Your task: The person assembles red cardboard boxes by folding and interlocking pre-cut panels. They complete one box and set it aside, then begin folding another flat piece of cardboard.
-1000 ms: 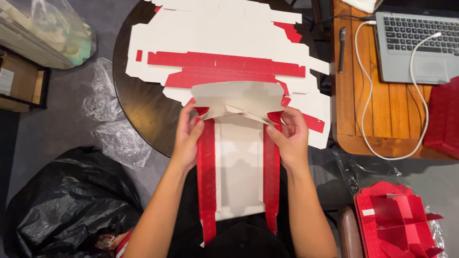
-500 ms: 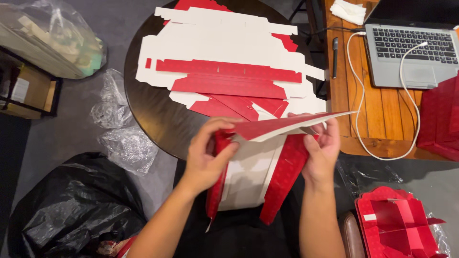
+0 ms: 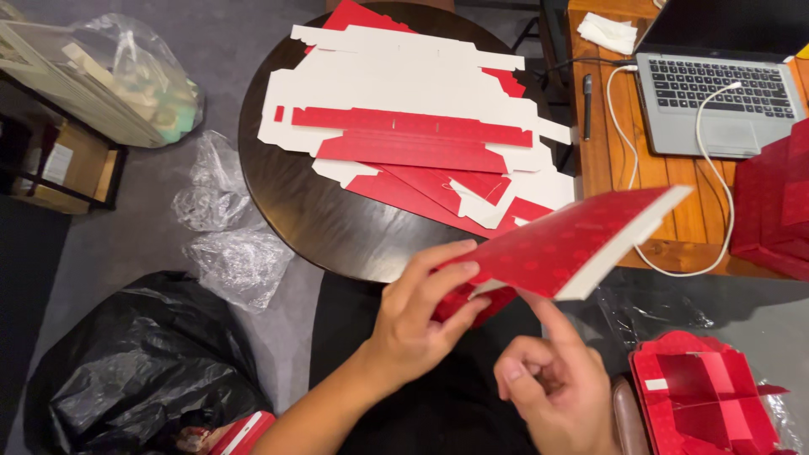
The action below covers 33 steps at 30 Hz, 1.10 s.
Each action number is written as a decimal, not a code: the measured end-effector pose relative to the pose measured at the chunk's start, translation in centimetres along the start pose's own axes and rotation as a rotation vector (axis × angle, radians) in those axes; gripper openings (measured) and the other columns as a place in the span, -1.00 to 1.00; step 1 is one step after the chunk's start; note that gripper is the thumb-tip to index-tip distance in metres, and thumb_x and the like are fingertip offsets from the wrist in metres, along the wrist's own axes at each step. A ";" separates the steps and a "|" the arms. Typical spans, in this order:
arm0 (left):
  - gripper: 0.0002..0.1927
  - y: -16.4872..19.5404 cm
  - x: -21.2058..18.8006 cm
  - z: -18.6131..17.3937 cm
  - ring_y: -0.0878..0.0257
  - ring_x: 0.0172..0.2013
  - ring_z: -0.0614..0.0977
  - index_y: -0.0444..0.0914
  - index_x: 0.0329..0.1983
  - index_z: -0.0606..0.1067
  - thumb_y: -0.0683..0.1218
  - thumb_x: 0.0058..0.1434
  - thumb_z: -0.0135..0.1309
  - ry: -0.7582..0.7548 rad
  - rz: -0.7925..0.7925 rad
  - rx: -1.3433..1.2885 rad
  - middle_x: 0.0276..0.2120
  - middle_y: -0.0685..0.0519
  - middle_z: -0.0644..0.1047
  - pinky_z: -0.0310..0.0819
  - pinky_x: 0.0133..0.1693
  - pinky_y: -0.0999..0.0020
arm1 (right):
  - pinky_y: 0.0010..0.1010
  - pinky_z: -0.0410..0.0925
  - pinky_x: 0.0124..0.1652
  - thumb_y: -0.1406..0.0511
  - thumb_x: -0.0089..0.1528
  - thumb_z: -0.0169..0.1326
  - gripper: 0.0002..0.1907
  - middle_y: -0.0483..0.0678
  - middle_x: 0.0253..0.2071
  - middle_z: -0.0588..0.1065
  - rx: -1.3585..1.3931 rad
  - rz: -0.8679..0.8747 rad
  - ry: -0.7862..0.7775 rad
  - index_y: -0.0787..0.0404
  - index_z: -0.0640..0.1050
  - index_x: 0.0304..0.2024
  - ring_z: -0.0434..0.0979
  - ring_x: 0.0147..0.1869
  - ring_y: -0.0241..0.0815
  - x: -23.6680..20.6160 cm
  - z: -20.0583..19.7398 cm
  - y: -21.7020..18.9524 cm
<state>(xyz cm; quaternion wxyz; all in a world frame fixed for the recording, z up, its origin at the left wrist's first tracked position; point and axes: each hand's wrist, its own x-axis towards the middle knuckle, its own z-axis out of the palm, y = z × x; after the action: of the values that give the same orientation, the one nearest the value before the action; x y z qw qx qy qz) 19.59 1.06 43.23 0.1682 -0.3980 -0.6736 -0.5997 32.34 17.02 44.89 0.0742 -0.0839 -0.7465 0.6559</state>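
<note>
My left hand (image 3: 421,316) grips the near edge of a folded red cardboard box piece (image 3: 573,240) with a dotted pattern and a white edge, held tilted above my lap. Just below it is my right hand (image 3: 552,383), with its index finger raised and touching the underside of the piece and the other fingers curled. On the round dark table (image 3: 312,211) beyond lies a pile of flat red and white cardboard blanks (image 3: 413,118).
A wooden desk (image 3: 619,160) on the right carries a laptop (image 3: 716,97), a white cable, a pen and a tissue. Red boxes (image 3: 779,202) stand at the right edge, and an open red box (image 3: 704,404) is lower right. Plastic bags (image 3: 219,227) and a black sack (image 3: 135,362) lie on the floor.
The flat blank with red flaps has been folded up and turned over, so its red dotted outside faces me. My right hand let go of it and dropped below it.
</note>
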 end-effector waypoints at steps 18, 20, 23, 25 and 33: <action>-0.37 2.2 -2.7 0.0 -0.10 0.05 0.68 -0.26 0.22 0.36 -0.26 0.15 0.42 -0.045 0.118 0.108 0.20 -0.19 0.47 0.68 -0.02 0.18 | -0.50 0.03 -0.71 0.34 0.44 -0.09 -0.78 -0.04 -0.70 0.32 0.599 0.621 -0.392 0.46 0.30 -0.15 0.14 -0.78 -0.34 1.6 -2.8 -2.6; -0.36 2.0 -2.7 0.1 -0.09 0.06 0.68 -0.27 0.23 0.34 -0.27 0.15 0.41 -0.034 0.105 0.088 0.20 -0.19 0.47 0.69 0.00 0.19 | -0.53 0.02 -0.72 0.39 0.37 -0.09 -0.51 -0.09 -0.70 0.32 0.626 0.597 -0.348 0.27 0.42 0.36 0.11 -0.79 -0.38 1.6 -2.4 -2.7; -0.35 1.7 -2.6 0.3 -0.08 0.07 0.68 -0.27 0.24 0.33 -0.28 0.16 0.40 -0.010 0.102 0.076 0.20 -0.18 0.48 0.69 0.02 0.21 | -0.52 -0.02 -0.78 0.41 0.26 -0.10 -0.48 -0.10 -0.78 0.29 0.590 0.604 -0.351 0.36 0.41 0.29 0.08 -0.86 -0.38 2.2 -1.9 -3.4; -0.34 1.7 -2.4 0.5 -0.07 0.08 0.68 -0.27 0.25 0.32 -0.28 0.16 0.41 0.003 0.092 0.074 0.19 -0.17 0.49 0.69 0.03 0.22 | -0.52 -0.03 -0.78 0.43 0.25 -0.09 -0.52 -0.09 -0.78 0.29 0.601 0.581 -0.361 0.42 0.41 0.24 0.08 -0.87 -0.38 2.6 -1.7 -3.7; -0.34 1.6 -2.4 0.9 -0.06 0.10 0.68 -0.29 0.26 0.33 -0.31 0.16 0.38 0.018 0.030 0.018 0.19 -0.20 0.50 0.70 0.06 0.24 | -0.53 0.01 -0.74 0.46 0.27 -0.03 -0.63 -0.12 -0.75 0.28 0.533 0.476 -0.363 0.52 0.47 0.11 0.09 -0.82 -0.41 3.0 -1.3 -2.7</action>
<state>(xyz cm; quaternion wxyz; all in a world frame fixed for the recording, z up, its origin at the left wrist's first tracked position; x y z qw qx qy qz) 22.48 1.02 42.45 0.1867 -0.4009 -0.6715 -0.5946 29.65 18.59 47.70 -0.1938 -0.1150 -0.5107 0.8297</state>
